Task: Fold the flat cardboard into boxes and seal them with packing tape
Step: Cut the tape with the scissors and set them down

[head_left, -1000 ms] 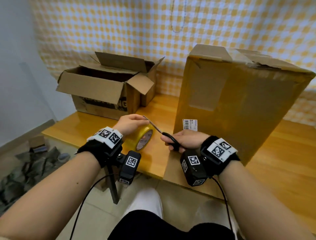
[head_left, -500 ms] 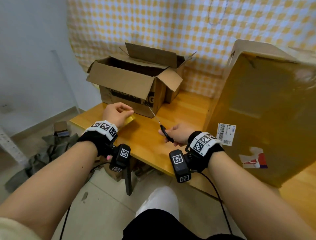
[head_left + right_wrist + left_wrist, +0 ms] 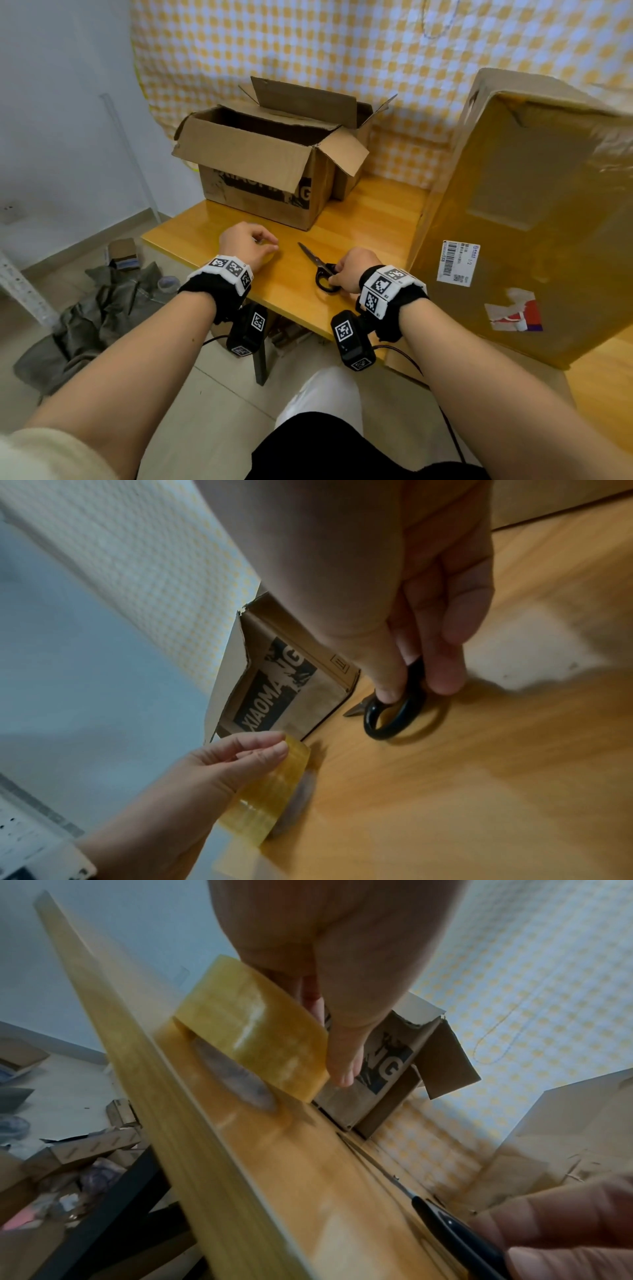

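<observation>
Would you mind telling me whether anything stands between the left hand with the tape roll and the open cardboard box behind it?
Nothing visible does. The left hand holds the tape roll on the table, and only bare wood lies between it and the open box. The scissors, held by the right hand, lie off to the right of that path.

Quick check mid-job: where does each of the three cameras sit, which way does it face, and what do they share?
Head: looks forward and down at the table, open box, both forearms and hands.
Left wrist: along the left hand on the tape.
Right wrist: along the right hand on the scissors.
Both wrist views share tape, scissors and box.
</observation>
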